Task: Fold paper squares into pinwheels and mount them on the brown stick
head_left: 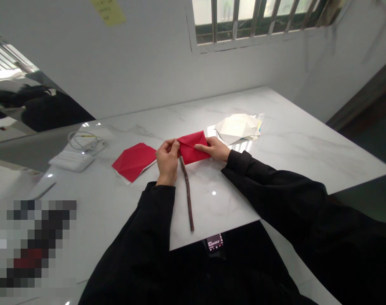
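A red envelope point(192, 149) with a folded flap is held above the table between both hands. My left hand point(168, 159) pinches its left edge, thumb on top. My right hand point(216, 149) grips the right side, with the thumb lying across the front and the fingers behind. Below the envelope a thin dark brown stick point(188, 192) lies on the table, its upper end close to my left hand. To the left of that hand are red paper sheets point(134, 162) with a white layer showing underneath.
Cream-coloured papers point(237, 127) lie in a pile at the back right. White packets and a coiled cable point(85, 142) are at the left. The marble-patterned table point(294, 144) ends at a near edge. A lit phone screen point(215, 242) shows below it. A barred window is above.
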`<action>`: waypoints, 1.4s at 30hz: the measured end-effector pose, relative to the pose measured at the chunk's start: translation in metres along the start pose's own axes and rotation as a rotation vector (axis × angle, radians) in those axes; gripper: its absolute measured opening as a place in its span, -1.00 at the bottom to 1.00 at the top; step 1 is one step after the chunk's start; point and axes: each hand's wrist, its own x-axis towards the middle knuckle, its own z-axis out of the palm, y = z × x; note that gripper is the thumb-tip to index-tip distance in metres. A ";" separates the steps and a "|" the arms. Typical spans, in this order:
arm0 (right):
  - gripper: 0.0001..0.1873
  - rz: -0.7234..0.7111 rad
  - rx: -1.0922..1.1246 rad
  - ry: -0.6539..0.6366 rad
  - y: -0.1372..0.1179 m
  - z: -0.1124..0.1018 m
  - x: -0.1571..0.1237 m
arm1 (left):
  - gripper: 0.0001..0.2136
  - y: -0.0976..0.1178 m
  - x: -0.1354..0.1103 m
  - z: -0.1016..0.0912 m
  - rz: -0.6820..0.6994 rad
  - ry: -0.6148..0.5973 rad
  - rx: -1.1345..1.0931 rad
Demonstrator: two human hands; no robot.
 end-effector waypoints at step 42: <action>-0.35 -0.016 0.002 0.117 -0.012 -0.001 -0.005 | -0.65 0.014 -0.024 0.010 -0.004 -0.339 0.189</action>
